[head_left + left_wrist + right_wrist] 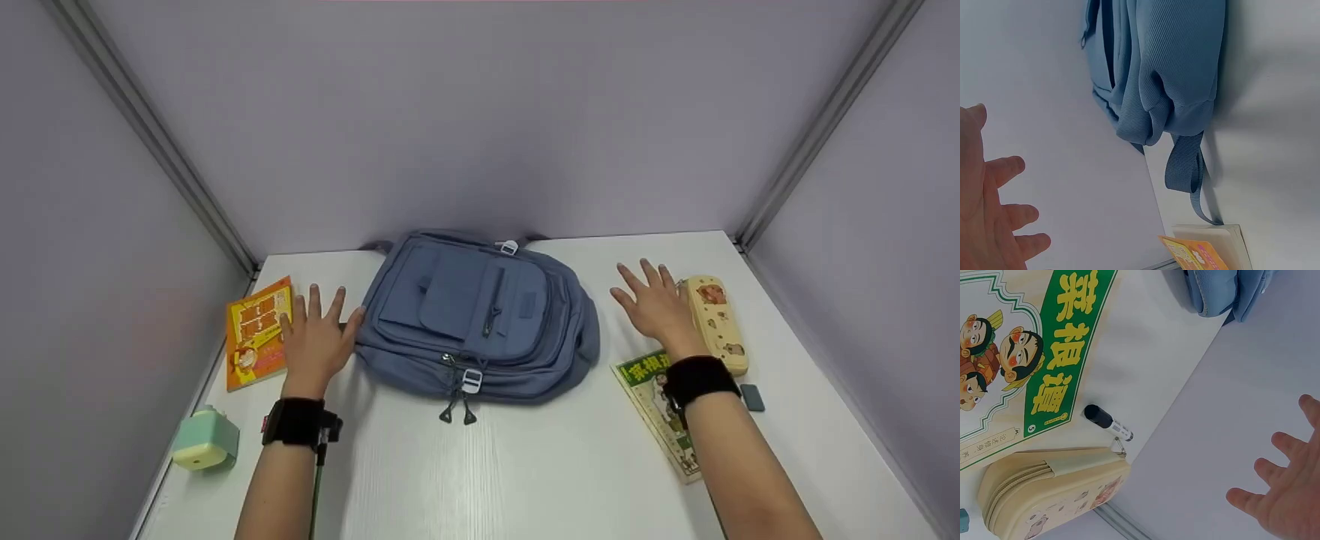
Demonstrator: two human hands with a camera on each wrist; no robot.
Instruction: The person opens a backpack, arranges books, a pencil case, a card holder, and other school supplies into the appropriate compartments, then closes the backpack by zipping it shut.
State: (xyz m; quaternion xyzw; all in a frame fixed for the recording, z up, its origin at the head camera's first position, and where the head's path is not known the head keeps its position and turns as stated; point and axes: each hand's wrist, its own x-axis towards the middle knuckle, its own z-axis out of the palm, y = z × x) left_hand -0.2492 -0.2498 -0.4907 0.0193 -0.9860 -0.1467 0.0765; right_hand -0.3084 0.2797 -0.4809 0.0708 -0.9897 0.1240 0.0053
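A blue backpack (480,307) lies flat at the table's back middle, its strap (1182,166) trailing off one side in the left wrist view. My left hand (319,341), fingers spread, hovers between the backpack and an orange book (259,334); it holds nothing. On the other side, my right hand (660,307) is held with fingers apart, empty, beside a cream pencil case (718,322) and above a green-and-white book (660,412). A black-capped marker (1107,422) shows near the pencil case in the right wrist view.
A green and yellow box-shaped object (205,439) stands at the front left. A small dark teal block (752,397) lies below the pencil case. Grey panels (480,120) enclose the white table (420,480) at the back and both sides.
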